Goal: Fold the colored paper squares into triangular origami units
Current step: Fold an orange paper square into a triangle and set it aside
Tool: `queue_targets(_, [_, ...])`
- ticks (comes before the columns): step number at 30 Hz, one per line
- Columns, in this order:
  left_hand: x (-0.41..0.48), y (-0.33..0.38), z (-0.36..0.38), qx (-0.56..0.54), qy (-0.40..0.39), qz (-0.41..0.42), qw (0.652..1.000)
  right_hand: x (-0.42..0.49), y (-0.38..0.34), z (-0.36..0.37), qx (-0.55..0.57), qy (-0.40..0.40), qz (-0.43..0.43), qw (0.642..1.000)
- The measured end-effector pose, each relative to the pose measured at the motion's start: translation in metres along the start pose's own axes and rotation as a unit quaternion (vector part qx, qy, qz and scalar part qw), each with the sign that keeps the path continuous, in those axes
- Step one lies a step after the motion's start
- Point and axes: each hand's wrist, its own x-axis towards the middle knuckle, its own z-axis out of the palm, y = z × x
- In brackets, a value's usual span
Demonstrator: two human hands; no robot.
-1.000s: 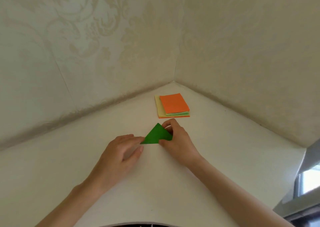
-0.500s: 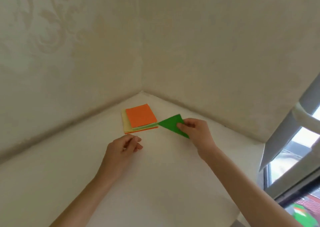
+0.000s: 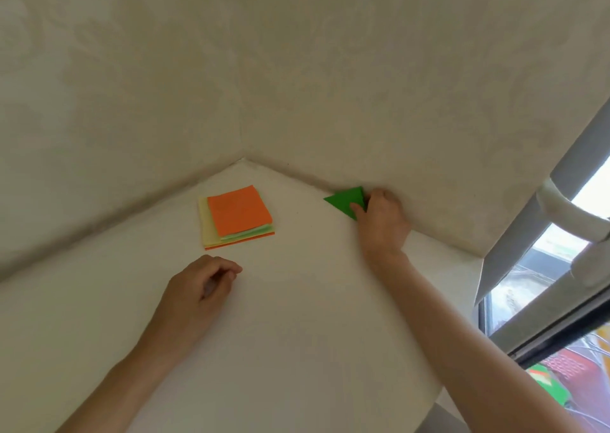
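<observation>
Right arm: extended forward and to the right across the tabletop (image 3: 297, 327), forearm bare, wrist nearly straight. Right hand (image 3: 383, 221) lies palm down at the far right edge of the tabletop, where it meets the wall (image 3: 412, 95). It pinches the green paper triangle (image 3: 341, 199), thumb on top of the paper's right part and the other fingers curled behind it next to the wall.

Green paper triangle: flat and sharp-edged in a saturated matte green, with one point aimed left toward the stack. Its upper corner touches or nearly touches the base of the wall. Cannot tell whether it lies fully flat on the tabletop or is slightly lifted.

Left arm: comes in from the lower left, forearm bare. Left hand (image 3: 201, 289) rests on the tabletop with its fingers loosely curled, thumb tip near the index finger, holding nothing. It sits just in front of the stack and apart from it.

Stack of paper squares (image 3: 239, 213): sits near the corner of the tabletop, well apart from the triangle. The sheets are thin and slightly fanned, with an orange sheet on top, pale yellow and light green edges below it, and an orange edge at the bottom.

Tabletop: off-white, matte and smooth. Wall: beige wallpaper with a faint embossed ornamental pattern. Window frame (image 3: 528, 244): grey-white, at the right edge.
</observation>
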Motion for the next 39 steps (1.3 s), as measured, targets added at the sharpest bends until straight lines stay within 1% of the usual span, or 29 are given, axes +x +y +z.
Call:
queue_targets(1, [0.001,0.001,0.001,0.001,-0.001,0.003,1.0,-0.003,0.001,-0.005,-0.013,0.021,-0.011,1.0])
queue_targets(2, [0.001,0.002,0.002,0.002,-0.003,0.005,1.0,-0.005,0.003,-0.008,-0.011,0.062,-0.043,0.997])
queue_targets(4, [0.001,0.003,0.0,-0.007,-0.011,0.003,1.0,-0.015,0.0,-0.011,0.046,0.139,-0.166,0.975])
queue_targets(5, [0.001,0.003,-0.001,-0.015,-0.018,-0.001,1.0,-0.021,-0.006,-0.01,0.092,0.134,-0.236,0.958])
queue_targets(6, [0.001,0.002,-0.003,-0.02,-0.023,-0.006,1.0,-0.027,-0.017,-0.008,0.137,0.08,-0.292,0.943])
queue_targets(7, [0.001,0.001,-0.005,-0.023,-0.026,-0.01,0.999,-0.034,-0.029,-0.005,0.169,0.003,-0.338,0.926])
queue_targets(8, [0.0,0.0,-0.008,-0.02,-0.028,-0.013,0.999,-0.038,-0.042,-0.001,0.177,-0.067,-0.384,0.904])
queue_targets(10, [-0.004,-0.003,-0.016,-0.003,-0.026,-0.011,1.0,-0.042,-0.065,0.012,0.138,-0.152,-0.456,0.866])
queue_targets(12, [-0.01,-0.007,-0.025,0.01,-0.023,-0.004,1.0,-0.042,-0.081,0.022,0.07,-0.213,-0.467,0.855])
queue_targets(13, [-0.014,-0.009,-0.03,0.011,-0.021,-0.004,1.0,-0.042,-0.085,0.026,0.03,-0.223,-0.463,0.857])
queue_targets(15, [-0.022,-0.014,-0.038,0.008,-0.019,-0.006,1.0,-0.044,-0.086,0.031,-0.004,-0.188,-0.467,0.864])
queue_targets(18, [-0.028,-0.021,-0.044,0.007,-0.013,0.005,1.0,-0.052,-0.083,0.034,0.041,-0.128,-0.474,0.87])
queue_targets(20, [-0.029,-0.023,-0.044,0.004,-0.013,0.003,1.0,-0.056,-0.082,0.034,0.074,-0.074,-0.47,0.877])
queue_targets(23, [-0.028,-0.022,-0.045,-0.017,0.009,-0.016,1.0,-0.062,-0.088,0.022,0.158,-0.03,-0.454,0.877])
queue_targets(26, [-0.027,-0.017,-0.05,0.004,0.092,-0.012,0.996,-0.077,-0.094,0.005,0.218,0.019,-0.472,0.854])
queue_targets(27, [-0.026,-0.014,-0.053,-0.007,0.118,-0.033,0.992,-0.087,-0.094,0.0,0.237,0.033,-0.486,0.84])
queue_targets(28, [-0.026,-0.009,-0.056,-0.048,0.129,-0.078,0.987,-0.097,-0.094,-0.005,0.26,0.036,-0.495,0.828])
queue_targets(29, [-0.025,-0.003,-0.06,-0.126,0.121,-0.142,0.974,-0.108,-0.094,-0.012,0.295,0.014,-0.486,0.822])
queue_targets(30, [-0.024,0.003,-0.064,-0.236,0.092,-0.213,0.944,-0.118,-0.095,-0.019,0.343,-0.029,-0.45,0.824])
queue_targets(31, [-0.023,0.008,-0.066,-0.35,0.052,-0.272,0.895,-0.124,-0.096,-0.023,0.395,-0.087,-0.401,0.822])
queue_targets(32, [-0.023,0.011,-0.069,-0.435,0.022,-0.308,0.846,-0.129,-0.097,-0.023,0.432,-0.139,-0.368,0.812])
queue_targets(33, [-0.023,0.01,-0.07,-0.488,0.016,-0.32,0.812,-0.133,-0.097,-0.022,0.449,-0.175,-0.357,0.8])
queue_targets(34, [-0.024,0.008,-0.071,-0.519,0.03,-0.317,0.793,-0.135,-0.098,-0.019,0.442,-0.188,-0.38,0.791])
queue_targets(35, [-0.024,0.004,-0.071,-0.533,0.053,-0.304,0.788,-0.137,-0.097,-0.014,0.429,-0.19,-0.412,0.781])
queue_targets(36, [-0.024,0.0,-0.072,-0.534,0.076,-0.291,0.791,-0.137,-0.097,-0.01,0.414,-0.188,-0.44,0.774])
queue_targets(37, [-0.025,-0.006,-0.072,-0.526,0.092,-0.278,0.798,-0.137,-0.096,-0.006,0.401,-0.188,-0.455,0.772])
queue_targets(39, [-0.026,-0.015,-0.073,-0.511,0.096,-0.259,0.814,-0.135,-0.095,-0.001,0.392,-0.186,-0.461,0.774])
